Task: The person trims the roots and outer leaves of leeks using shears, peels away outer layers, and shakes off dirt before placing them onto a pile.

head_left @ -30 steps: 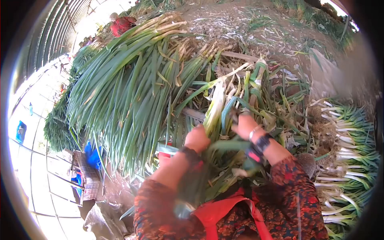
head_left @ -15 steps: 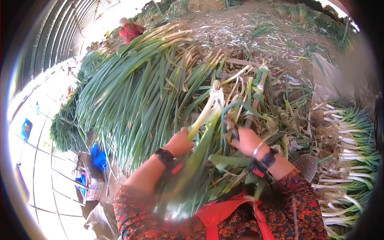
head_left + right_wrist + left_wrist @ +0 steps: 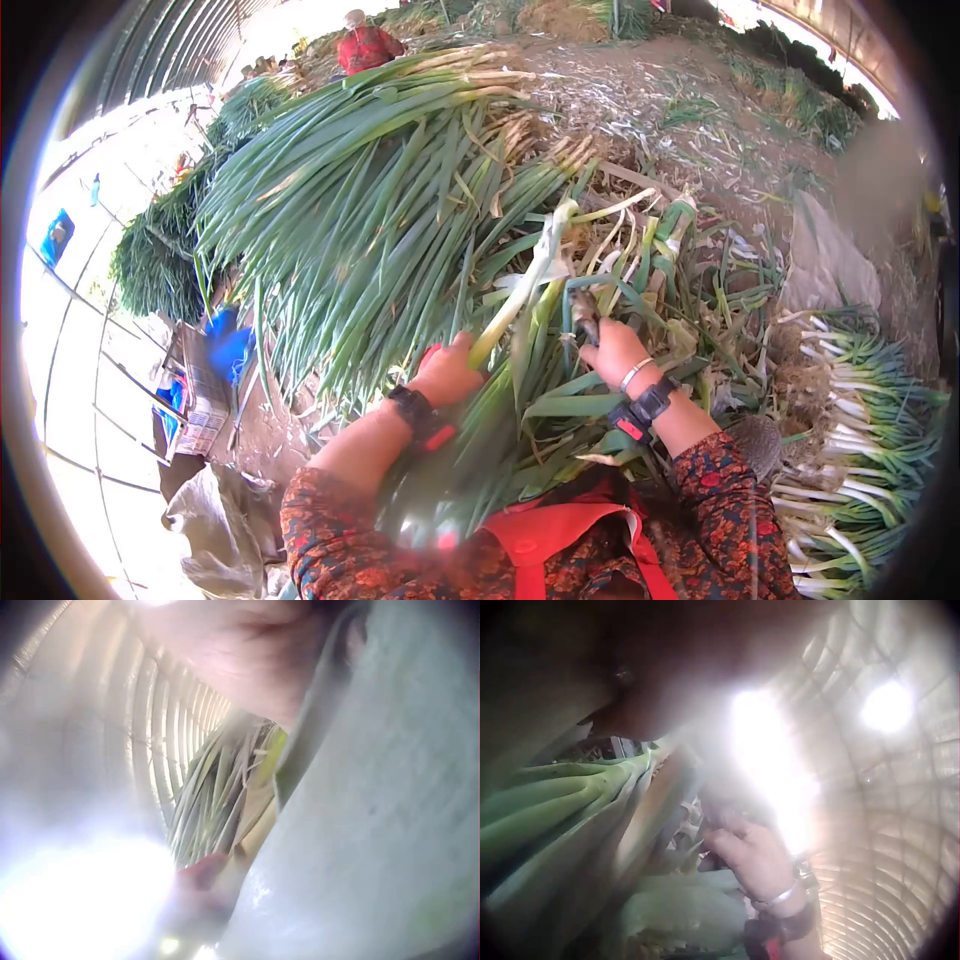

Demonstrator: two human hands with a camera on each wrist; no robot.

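My left hand (image 3: 448,372) grips a long green onion (image 3: 535,265) below its white stem, which slants up and away to the right. Its green leaves trail down past the wrist toward the red apron (image 3: 545,525). My right hand (image 3: 618,358) holds a small dark brown, handle-like object (image 3: 584,312); its exact kind I cannot tell. Loose green leaves (image 3: 570,405) lie just below that hand. In the left wrist view the right hand (image 3: 754,859) shows curled beyond broad leaves (image 3: 570,795). A pale leaf surface (image 3: 375,802) fills much of the right wrist view.
A big heap of green onions (image 3: 340,220) lies at left, roots away from me. Stripped onions (image 3: 850,400) line the right side. Peelings (image 3: 650,110) litter the ground behind. A person in red (image 3: 368,48) is at the back. A sack (image 3: 225,525) lies lower left.
The left hand moved left and toward me, drawing the green onion apart from the bunch near the right hand. A leaf strip below the right hand swung down. The head view shifted slightly.
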